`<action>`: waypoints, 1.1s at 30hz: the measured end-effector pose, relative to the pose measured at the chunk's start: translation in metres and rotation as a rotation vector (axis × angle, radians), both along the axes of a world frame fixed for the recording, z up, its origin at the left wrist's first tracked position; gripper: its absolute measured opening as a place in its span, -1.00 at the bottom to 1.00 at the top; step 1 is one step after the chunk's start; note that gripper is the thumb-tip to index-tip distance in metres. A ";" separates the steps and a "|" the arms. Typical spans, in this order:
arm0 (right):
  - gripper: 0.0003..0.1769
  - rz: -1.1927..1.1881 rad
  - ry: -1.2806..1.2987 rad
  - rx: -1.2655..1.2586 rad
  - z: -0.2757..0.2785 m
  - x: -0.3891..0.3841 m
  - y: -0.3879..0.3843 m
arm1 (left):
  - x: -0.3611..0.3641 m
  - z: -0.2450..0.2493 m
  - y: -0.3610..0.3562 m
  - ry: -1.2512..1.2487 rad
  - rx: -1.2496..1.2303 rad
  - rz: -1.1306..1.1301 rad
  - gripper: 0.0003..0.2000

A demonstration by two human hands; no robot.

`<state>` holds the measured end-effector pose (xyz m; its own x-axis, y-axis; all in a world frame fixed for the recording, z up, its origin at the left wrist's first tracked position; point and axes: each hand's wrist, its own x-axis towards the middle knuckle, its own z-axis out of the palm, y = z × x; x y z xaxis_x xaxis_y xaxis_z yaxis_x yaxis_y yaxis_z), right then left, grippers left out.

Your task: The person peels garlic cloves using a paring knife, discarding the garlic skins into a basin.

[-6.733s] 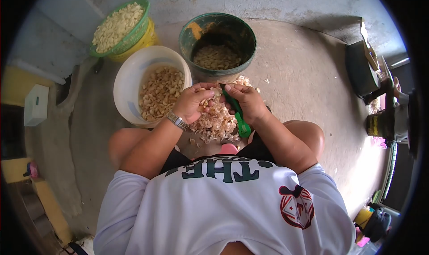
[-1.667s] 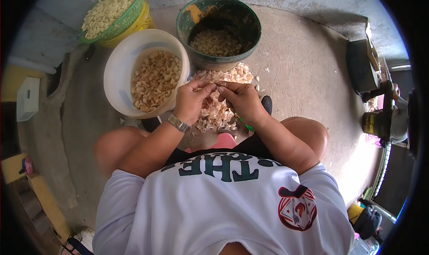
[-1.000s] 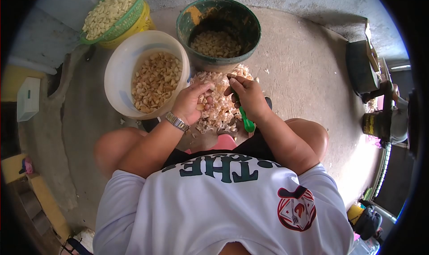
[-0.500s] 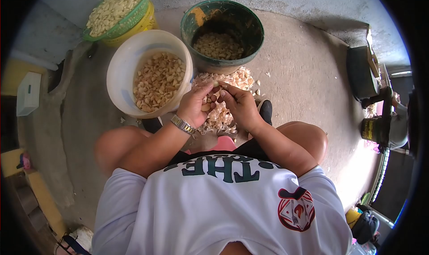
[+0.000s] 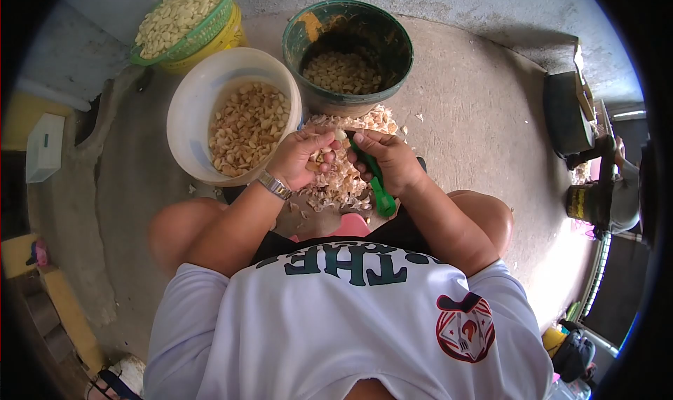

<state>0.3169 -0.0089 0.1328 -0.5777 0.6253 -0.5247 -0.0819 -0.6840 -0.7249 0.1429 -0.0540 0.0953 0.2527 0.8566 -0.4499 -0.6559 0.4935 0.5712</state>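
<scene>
My left hand (image 5: 301, 159) is closed around several garlic cloves (image 5: 320, 160), with a pale clove (image 5: 341, 134) pinched at its fingertips. My right hand (image 5: 390, 163) grips a green-handled tool (image 5: 381, 193), likely a knife, whose tip end is beside that clove; its blade is hard to make out. Both hands are over a heap of garlic skins (image 5: 341, 184) on the floor. Left of them stands a white tub (image 5: 184, 119) of unpeeled cloves, and beyond them a dark green bucket (image 5: 403, 77) holds peeled-looking cloves.
A green basket (image 5: 223, 18) of pale cloves rests on a yellow bucket (image 5: 223, 42) at the upper left. A dark container (image 5: 564, 112) stands by the right wall. Another person (image 5: 624, 197) is partly visible at the far right. A pink stool (image 5: 351, 226) shows below me.
The green tool has come into view in my right hand, which has turned and shifted slightly right. My left hand has moved a little left.
</scene>
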 end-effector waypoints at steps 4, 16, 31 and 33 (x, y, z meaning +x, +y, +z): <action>-0.72 0.086 -0.203 0.331 -0.001 0.000 -0.002 | 0.004 0.003 0.003 0.012 -0.120 0.080 -0.84; -0.67 0.150 -0.197 0.531 0.000 -0.002 -0.004 | 0.005 0.008 0.001 0.082 -0.094 0.109 -0.84; -0.71 0.062 -0.272 0.535 -0.004 -0.002 -0.008 | 0.016 0.006 -0.003 0.207 0.008 0.176 -0.81; -0.70 0.054 -0.242 0.441 -0.003 0.000 -0.006 | 0.014 0.006 -0.002 0.206 0.047 0.146 -0.82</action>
